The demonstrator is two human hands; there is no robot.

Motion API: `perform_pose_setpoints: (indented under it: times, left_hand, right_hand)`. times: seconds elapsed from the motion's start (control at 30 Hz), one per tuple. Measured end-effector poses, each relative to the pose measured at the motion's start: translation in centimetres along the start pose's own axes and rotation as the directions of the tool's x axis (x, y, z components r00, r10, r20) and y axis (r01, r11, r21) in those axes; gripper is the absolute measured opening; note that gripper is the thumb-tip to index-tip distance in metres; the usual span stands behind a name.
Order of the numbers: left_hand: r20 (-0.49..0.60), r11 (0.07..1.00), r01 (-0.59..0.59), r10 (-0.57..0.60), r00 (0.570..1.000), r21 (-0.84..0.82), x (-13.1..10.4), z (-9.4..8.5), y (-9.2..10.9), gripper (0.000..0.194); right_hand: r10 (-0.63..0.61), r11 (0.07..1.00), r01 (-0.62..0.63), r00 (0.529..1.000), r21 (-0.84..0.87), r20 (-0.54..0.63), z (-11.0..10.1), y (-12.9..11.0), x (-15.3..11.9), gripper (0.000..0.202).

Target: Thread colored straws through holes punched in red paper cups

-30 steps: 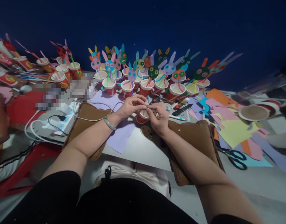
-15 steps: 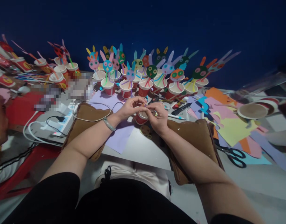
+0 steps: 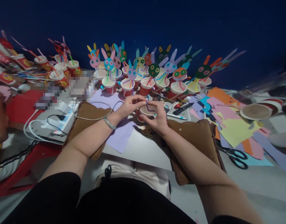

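Over a red-and-white paper cup (image 3: 145, 111) in front of me, my left hand (image 3: 132, 104) pinches the upper end of a thin purple stem (image 3: 150, 109), which looks like a pipe cleaner. Its bent lower part shows against the cup's pale inside. My right hand (image 3: 159, 117) is curved at the cup's right side with thumb and fingers apart. Whether it touches the cup I cannot tell. A small round paper face (image 3: 145, 130) lies just in front of the cup, partly in shadow.
Several paper cups with rabbit-faced figures (image 3: 154, 71) stand behind my hands. Brown cushions (image 3: 194, 143) lie under my forearms. To the right are coloured paper scraps (image 3: 235, 130), black scissors (image 3: 237, 157) and a pen (image 3: 177, 116). A power strip (image 3: 65, 119) with cables lies left.
My right thumb and fingers have spread from a pinch near the left fingertips. The purple stem and the cup's inside now show between my hands.
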State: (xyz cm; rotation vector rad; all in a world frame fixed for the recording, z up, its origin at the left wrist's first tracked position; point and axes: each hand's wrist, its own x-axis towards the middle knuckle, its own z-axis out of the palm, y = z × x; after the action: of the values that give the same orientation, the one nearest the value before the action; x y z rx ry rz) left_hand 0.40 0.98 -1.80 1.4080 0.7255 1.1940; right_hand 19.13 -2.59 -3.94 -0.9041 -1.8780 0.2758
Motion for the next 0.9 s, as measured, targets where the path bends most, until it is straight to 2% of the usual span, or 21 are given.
perform_pose_setpoints:
  times: [0.13,0.2,0.33,0.47,0.57,0.7,0.8,0.9]
  left_hand:
    - [-0.003,0.997,0.056,-0.056,0.998,-0.046,0.0,0.2,0.0,0.045]
    - [0.007,0.995,0.072,-0.072,0.997,-0.063,-0.1,0.2,-0.1,0.047]
    - [0.003,0.994,0.081,-0.081,0.997,-0.068,-0.2,0.1,-0.2,0.046]
    - [-0.043,0.997,0.073,-0.075,0.996,-0.036,-0.1,0.1,-0.5,0.048]
    - [-0.075,0.998,0.058,-0.061,0.995,-0.039,0.0,0.2,-0.8,0.052]
    - [-0.113,0.998,0.037,-0.041,0.993,-0.043,0.1,0.3,-1.0,0.052]
    - [-0.143,0.999,0.018,-0.022,0.990,-0.034,0.1,0.4,-1.0,0.053]
    - [-0.167,0.999,0.003,-0.011,0.986,-0.048,0.3,0.4,-1.1,0.055]
  right_hand:
    - [-0.024,1.000,0.024,0.999,0.006,-0.036,0.4,0.6,-0.2,0.043]
    - [0.004,0.999,-0.001,0.999,0.048,-0.051,0.7,0.7,-0.4,0.044]
    - [0.100,0.981,-0.094,0.995,0.167,-0.028,1.0,0.9,-0.7,0.060]
    - [0.138,0.979,-0.125,0.988,0.161,-0.072,0.7,1.2,-0.7,0.077]
    - [0.223,0.952,-0.199,0.971,0.231,-0.085,0.4,1.9,-0.5,0.061]
    - [0.415,0.873,-0.376,0.907,0.311,-0.068,0.2,2.8,-0.2,0.031]
    - [0.495,0.823,-0.475,0.869,0.310,0.019,0.2,2.7,-0.1,0.024]
    - [0.488,0.822,-0.481,0.871,0.306,0.056,0.4,2.1,-0.2,0.024]
